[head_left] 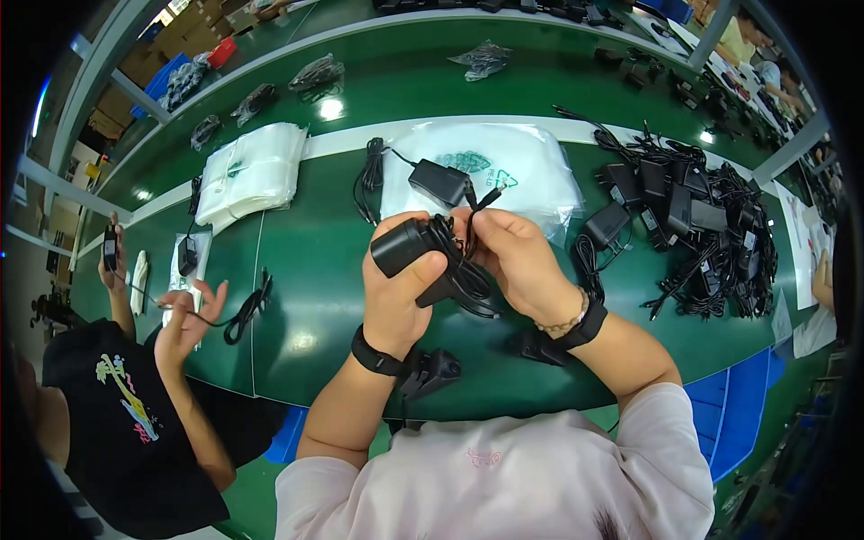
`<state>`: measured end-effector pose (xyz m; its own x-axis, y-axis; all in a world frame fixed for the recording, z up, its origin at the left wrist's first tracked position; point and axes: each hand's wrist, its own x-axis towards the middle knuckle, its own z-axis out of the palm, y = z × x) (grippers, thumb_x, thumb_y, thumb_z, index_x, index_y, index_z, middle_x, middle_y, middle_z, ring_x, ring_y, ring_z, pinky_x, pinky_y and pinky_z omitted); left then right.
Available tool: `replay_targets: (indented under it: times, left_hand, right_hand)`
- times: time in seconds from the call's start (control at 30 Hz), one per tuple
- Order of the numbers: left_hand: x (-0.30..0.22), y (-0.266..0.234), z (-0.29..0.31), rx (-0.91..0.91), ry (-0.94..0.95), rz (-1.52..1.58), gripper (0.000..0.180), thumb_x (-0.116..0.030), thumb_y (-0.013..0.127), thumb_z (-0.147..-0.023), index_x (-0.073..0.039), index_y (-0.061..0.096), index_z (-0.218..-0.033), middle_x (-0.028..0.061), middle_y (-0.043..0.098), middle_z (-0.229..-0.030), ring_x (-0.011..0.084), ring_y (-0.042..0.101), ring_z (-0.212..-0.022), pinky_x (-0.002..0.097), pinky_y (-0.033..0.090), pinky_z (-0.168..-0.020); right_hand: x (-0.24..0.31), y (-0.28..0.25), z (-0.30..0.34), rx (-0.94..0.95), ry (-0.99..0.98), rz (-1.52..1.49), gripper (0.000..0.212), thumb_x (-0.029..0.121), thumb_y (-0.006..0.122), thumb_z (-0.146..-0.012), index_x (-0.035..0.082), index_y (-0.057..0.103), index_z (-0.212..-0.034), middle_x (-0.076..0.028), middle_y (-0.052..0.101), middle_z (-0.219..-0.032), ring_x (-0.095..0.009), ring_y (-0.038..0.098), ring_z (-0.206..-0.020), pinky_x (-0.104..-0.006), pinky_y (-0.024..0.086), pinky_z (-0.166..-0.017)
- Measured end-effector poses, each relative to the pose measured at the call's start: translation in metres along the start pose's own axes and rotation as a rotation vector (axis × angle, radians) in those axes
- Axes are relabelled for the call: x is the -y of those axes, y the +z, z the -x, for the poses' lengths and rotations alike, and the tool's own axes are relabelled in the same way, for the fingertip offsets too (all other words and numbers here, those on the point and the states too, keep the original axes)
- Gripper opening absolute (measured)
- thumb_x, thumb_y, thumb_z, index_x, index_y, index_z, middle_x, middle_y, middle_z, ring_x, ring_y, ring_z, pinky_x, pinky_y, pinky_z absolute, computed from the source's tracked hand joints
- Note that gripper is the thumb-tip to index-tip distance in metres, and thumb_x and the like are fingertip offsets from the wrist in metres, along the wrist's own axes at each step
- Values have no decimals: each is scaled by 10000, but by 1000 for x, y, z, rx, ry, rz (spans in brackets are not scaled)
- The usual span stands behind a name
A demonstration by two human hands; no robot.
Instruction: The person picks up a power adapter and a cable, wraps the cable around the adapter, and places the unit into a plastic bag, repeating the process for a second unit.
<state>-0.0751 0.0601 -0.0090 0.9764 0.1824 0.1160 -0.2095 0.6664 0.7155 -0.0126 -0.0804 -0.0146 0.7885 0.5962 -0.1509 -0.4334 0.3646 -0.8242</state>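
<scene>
My left hand is closed around a black device with a rounded cylindrical end, a coiled black cable bunched against it. At that coil, my right hand pinches a black cable, and a plug end sticks up above its fingers. Just beyond my hands, a black power adapter with its own cable bundle lies on a stack of clear plastic bags. Below my wrists, two more black devices rest on the green table, one by my left wrist and one by my right.
A large heap of black adapters and cables covers the right side. At left stands another stack of plastic bags. A co-worker in a black shirt handles a cabled adapter there. Bagged items lie on the far shelf; a blue bin sits lower right.
</scene>
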Motion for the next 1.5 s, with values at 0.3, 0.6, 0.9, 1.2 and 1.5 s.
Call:
replay_targets:
  times: [0.3,0.6,0.9,1.2,1.5]
  left_hand:
    - [0,3,4,-146,109,-190,409,38,669,-709,-10,483,-1071,92,571,-959,161,583,-855,284,484,-784]
    - [2,-2,-4,-130,100,-409,402,43,687,-678,-17,514,-1037,56,564,-944,121,565,-827,259,480,-751]
    - [2,-9,10,-58,459,-763,422,8,710,-643,-10,505,-1011,134,597,-1012,201,590,-909,318,479,-818]
    - [4,21,1,188,-43,-154,571,-133,740,-673,-57,448,-1157,74,483,-1153,167,473,-1055,310,381,-904]
    - [62,27,-79,50,547,-1354,378,-247,726,-672,-41,574,-950,164,568,-912,349,540,-847,396,443,-764]
  right_hand:
    - [-10,5,7,74,125,312,186,51,445,-900,-9,612,-958,34,559,-747,-51,492,-671,-204,416,-616]
    - [19,-25,2,415,111,806,193,126,487,-912,-24,588,-979,24,569,-826,-46,482,-765,-215,412,-654]
    - [2,19,14,312,-188,670,545,372,619,-829,-19,461,-1173,-63,549,-1032,-133,501,-944,-285,430,-807]
    - [10,2,34,-49,-397,809,340,86,576,-816,-24,472,-1121,-50,535,-1053,-141,512,-930,-260,426,-807]
    - [111,-45,45,-357,-708,512,405,270,517,-898,-48,464,-1143,-130,598,-1008,-186,595,-855,-260,451,-755]
